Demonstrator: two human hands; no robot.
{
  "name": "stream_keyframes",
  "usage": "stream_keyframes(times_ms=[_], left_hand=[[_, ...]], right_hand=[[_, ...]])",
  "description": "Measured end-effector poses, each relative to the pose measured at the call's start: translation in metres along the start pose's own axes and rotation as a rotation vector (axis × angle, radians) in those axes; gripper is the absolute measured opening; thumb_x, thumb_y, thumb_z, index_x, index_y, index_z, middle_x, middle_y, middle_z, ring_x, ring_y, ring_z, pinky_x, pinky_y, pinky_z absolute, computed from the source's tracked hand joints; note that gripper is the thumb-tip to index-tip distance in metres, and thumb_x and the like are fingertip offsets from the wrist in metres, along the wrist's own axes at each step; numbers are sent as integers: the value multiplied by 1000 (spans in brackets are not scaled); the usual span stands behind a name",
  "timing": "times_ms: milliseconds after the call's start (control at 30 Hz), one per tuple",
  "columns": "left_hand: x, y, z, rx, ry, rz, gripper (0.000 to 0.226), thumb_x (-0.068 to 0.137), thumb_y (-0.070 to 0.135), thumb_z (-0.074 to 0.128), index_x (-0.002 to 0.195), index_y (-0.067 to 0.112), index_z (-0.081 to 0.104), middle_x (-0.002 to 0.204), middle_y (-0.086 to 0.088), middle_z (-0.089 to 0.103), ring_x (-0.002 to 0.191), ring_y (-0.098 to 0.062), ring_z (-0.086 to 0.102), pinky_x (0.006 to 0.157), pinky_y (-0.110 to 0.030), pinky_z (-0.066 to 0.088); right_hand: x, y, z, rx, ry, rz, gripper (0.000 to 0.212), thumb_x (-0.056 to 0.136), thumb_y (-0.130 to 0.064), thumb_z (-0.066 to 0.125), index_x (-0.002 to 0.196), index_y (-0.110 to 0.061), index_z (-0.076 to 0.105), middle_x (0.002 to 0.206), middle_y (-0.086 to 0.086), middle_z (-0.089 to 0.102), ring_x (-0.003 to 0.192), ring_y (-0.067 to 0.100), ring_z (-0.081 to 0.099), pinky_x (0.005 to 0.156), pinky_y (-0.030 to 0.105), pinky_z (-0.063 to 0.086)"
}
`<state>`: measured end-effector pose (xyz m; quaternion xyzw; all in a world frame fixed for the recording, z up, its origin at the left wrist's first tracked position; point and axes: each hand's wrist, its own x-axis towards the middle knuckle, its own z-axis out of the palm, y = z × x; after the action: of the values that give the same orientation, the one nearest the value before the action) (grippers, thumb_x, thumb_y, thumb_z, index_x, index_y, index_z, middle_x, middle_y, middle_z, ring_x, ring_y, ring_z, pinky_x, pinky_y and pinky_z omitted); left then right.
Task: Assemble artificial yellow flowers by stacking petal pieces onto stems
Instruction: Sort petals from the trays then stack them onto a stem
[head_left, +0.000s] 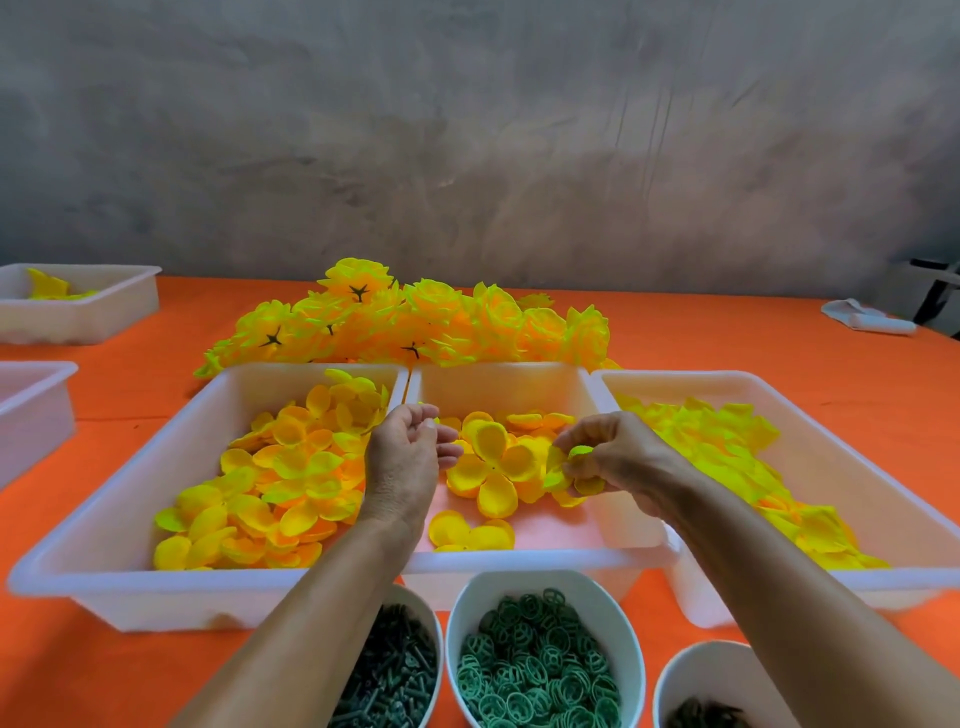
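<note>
Now R hand (605, 457) pinching petal piece (563, 470), L hand (410, 447) loosely open beside it

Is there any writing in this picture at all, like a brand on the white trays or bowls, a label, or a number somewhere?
None: no word, label, brand or number can be read anywhere.
The white trays and the bowls show plain sides with no print.
The orange table cover and the grey wall bear no sign.
The pale bundle at the far right is too small and blurred to tell whether it carries any text.
</note>
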<state>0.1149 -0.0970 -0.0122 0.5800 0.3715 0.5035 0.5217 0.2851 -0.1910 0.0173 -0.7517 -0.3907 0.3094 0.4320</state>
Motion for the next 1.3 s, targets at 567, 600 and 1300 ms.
stream_keyframes(times_ms=[567,600,1300], left_hand=[[2,-4,1,8,16,3,21,99,4,38,93,15,55,77,-8,63,62,-17,60,54,-18,52],[2,-4,1,-2,17,3,20,99,4,38,94,14,55,77,-8,63,62,-16,60,53,-17,51],[0,-5,9,386,-382,-171,32,88,13,65,117,8,54,118,-20,59,106,-35,58,73,-43,56]], right_hand=[[5,-20,93,-1135,-436,-187,31,85,-27,67,70,-4,53,69,10,52,77,26,50,56,27,38],[6,-22,91,-1122,-435,-198,39,84,-30,68,61,-8,46,61,6,46,71,25,48,49,29,36],[5,9,31,387,-383,-44,20,96,-1,44,106,2,62,93,19,66,76,25,65,75,36,54]])
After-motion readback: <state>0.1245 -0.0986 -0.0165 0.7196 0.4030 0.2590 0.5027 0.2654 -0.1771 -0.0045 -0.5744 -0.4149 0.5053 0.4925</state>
